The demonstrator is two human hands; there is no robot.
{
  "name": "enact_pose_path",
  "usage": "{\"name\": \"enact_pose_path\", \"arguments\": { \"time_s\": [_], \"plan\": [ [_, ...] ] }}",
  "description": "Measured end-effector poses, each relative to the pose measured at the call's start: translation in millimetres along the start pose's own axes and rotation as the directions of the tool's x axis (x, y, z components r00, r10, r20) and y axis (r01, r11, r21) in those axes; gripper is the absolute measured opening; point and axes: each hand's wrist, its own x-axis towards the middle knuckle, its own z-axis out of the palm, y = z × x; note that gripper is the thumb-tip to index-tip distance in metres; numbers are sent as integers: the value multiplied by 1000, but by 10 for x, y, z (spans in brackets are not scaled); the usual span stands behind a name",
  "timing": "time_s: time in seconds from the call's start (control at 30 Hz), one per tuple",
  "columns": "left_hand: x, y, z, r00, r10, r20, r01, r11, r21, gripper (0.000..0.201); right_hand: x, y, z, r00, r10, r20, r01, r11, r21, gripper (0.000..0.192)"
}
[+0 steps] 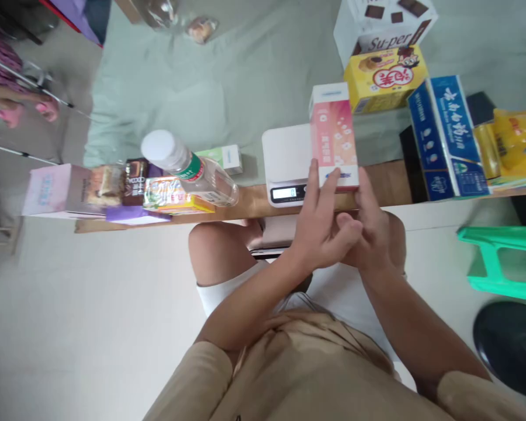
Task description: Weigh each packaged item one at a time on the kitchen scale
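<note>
A pink-and-white box (pixel 333 131) stands upright beside a white digital kitchen scale (pixel 287 155) with a lit display. My left hand (pixel 319 222) has its fingers stretched against the lower front of the box, with the thumb pointing right, away from the box. At the box's lower right corner is my right hand (pixel 370 231), fingers extended and partly behind the left thumb. Neither hand wraps round the box. Whether the box overlaps the scale's right edge, I cannot tell.
Left of the scale lie a clear bottle (pixel 201 175) with a white cap, a small green-and-white box (pixel 228 158) and several snack packs. To the right are a yellow box (pixel 386 79), blue boxes (pixel 456 134) and a yellow packet (pixel 519 140). A green stool (pixel 491 263) stands on the floor.
</note>
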Motion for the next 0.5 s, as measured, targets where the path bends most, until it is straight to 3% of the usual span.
{"name": "enact_pose_path", "arguments": {
  "time_s": [0.1, 0.2, 0.33, 0.5],
  "plan": [
    [-48, -102, -292, 993, -117, -26, 119, 985, 122, 75, 152, -97, 300, 995, -90, 36, 91, 995, -30, 78],
    [-46, -177, -460, 981, -186, -56, 194, 963, 185, 76, 255, -131, 460, 991, -87, 98, 89, 996, -13, 75],
    [-23, -259, -498, 973, -225, -59, 233, 953, 195, 77, 324, -71, 501, 990, -67, 126, 69, 998, -9, 72],
    [-67, -307, -405, 970, -224, -91, 238, 952, 194, 76, 308, 46, 486, 988, -79, 133, 82, 997, -15, 75]
  ]
}}
